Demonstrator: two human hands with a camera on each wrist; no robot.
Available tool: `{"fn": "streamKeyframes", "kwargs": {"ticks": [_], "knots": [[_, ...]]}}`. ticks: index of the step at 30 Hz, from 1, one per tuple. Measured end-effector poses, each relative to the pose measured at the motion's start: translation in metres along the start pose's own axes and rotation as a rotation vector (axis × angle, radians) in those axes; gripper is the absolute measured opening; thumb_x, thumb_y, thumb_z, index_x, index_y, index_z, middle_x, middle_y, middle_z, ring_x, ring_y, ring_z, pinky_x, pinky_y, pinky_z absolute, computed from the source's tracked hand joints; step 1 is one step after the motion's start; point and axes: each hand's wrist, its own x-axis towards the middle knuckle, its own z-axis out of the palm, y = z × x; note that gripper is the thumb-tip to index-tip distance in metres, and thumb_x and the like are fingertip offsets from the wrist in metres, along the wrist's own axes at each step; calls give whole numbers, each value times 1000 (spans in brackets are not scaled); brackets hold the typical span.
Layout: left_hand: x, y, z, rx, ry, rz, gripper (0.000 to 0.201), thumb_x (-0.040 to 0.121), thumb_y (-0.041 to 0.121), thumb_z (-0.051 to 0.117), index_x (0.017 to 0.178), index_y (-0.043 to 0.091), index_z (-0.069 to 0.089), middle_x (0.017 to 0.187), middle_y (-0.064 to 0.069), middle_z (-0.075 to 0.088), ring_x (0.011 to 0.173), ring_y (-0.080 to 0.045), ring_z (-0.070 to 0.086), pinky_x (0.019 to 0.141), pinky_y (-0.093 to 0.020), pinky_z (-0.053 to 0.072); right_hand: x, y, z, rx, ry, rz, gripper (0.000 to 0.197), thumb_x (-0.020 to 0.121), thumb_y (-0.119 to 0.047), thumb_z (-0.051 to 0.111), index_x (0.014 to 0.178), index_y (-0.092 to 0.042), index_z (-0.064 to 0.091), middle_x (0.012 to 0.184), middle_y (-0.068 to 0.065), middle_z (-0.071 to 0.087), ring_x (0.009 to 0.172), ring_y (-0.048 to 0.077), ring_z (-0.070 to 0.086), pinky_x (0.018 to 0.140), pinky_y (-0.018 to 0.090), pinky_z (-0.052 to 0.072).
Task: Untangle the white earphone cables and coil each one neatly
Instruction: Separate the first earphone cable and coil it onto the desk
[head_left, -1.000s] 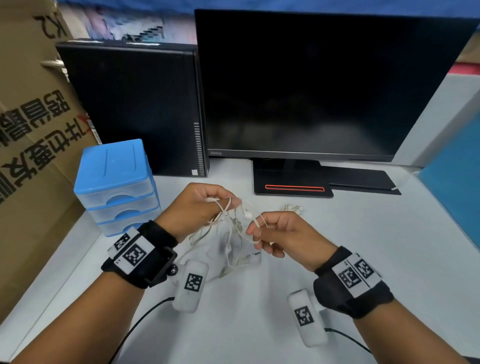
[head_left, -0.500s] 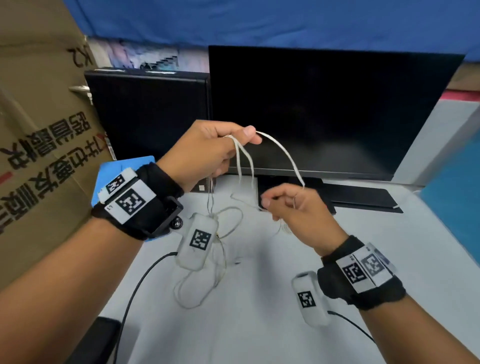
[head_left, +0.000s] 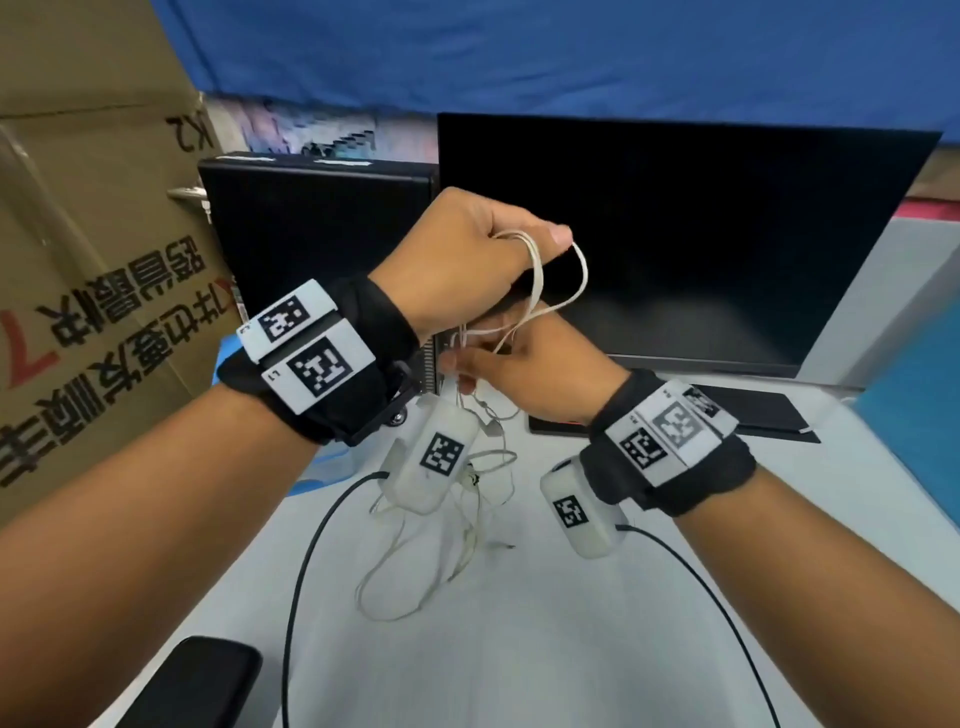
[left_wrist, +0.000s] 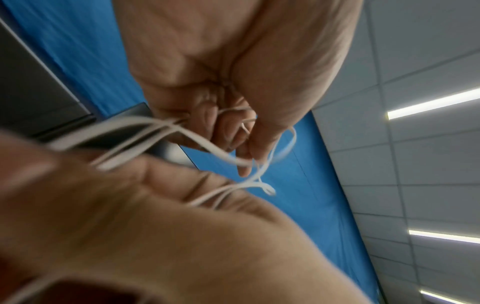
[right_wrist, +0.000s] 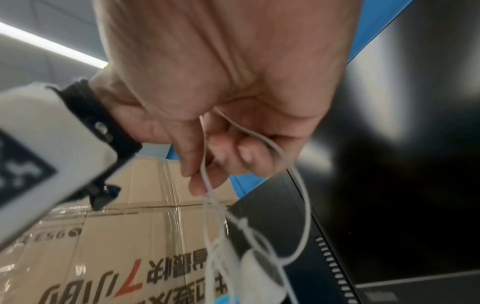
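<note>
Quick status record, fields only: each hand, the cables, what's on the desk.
left hand: raised, pinching loops of the white earphone cables
right hand: lower, just under the left, gripping the same strands
cables: not yet untangled; loose loops hang down to the desk
coiled: none
behind: dark monitor, black computer case, cardboard box

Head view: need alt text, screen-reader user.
Two hands hold tangled white earphone cables above a white desk: the left hand pinches loops up high, the right hand grips strands just below. Loose cable hangs to the desk; a dark monitor stands behind.
</note>
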Motion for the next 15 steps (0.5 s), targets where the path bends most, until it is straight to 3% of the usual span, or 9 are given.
{"fn": "streamKeyframes", "kwargs": {"ticks": [2, 4, 6, 7, 10, 12, 15], "knots": [[-5, -8, -8, -34, -55, -33, 43, 83, 25, 77, 123, 15, 65, 82, 5, 72, 59, -5, 66, 52, -18, 51, 2, -4, -8, 147, 55, -39, 14, 94, -4, 59, 85, 3, 67, 59, -1, 66, 42, 3, 52, 45, 12, 38], [-11, -27, -21, -101, -94, -92, 69, 74, 34, 83, 136, 22, 54, 107, -1, 69, 86, -18, 72, 73, -33, 59, 4, -4, -17, 268, 122, -22, 19, 95, -7, 56, 83, 4, 66, 64, 9, 66, 44, 6, 48, 43, 14, 35], [-22, -51, -31, -210, -108, -147, 57, 80, 34, 74, 133, 26, 55, 118, -1, 70, 107, -20, 68, 97, -43, 52, 3, -1, -19, 299, 133, 29, 29, 99, -16, 51, 81, 3, 63, 69, 13, 64, 48, 13, 46, 43, 18, 34], [-28, -62, -33, -263, -114, -188, 48, 83, 33, 71, 128, 27, 58, 118, -1, 71, 110, -20, 67, 101, -44, 49, 3, 0, -19, 319, 130, 67, 29, 101, -19, 49, 83, 0, 62, 68, 12, 63, 48, 14, 45, 42, 19, 34], [-49, -91, -26, -281, -93, -264, 37, 80, 26, 75, 116, 17, 66, 110, -8, 74, 104, -22, 69, 98, -45, 51, 4, 3, -17, 392, 138, 132, 29, 103, -18, 45, 80, -6, 57, 64, 8, 56, 46, 14, 43, 40, 19, 30], [-59, -102, -17, -260, -81, -272, 32, 75, 17, 75, 106, 8, 70, 102, -14, 75, 94, -23, 71, 91, -39, 54, 4, 5, -16, 422, 143, 144, 29, 103, -19, 45, 78, -10, 56, 65, 8, 55, 47, 14, 42, 41, 19, 30], [-65, -109, -9, -248, -13, -276, 14, 80, 10, 74, 94, 9, 74, 90, -12, 76, 80, -16, 71, 80, -28, 55, 1, 10, -14, 415, 151, 165, 29, 103, -21, 46, 78, -11, 57, 64, 6, 55, 47, 14, 42, 41, 18, 32]]}}
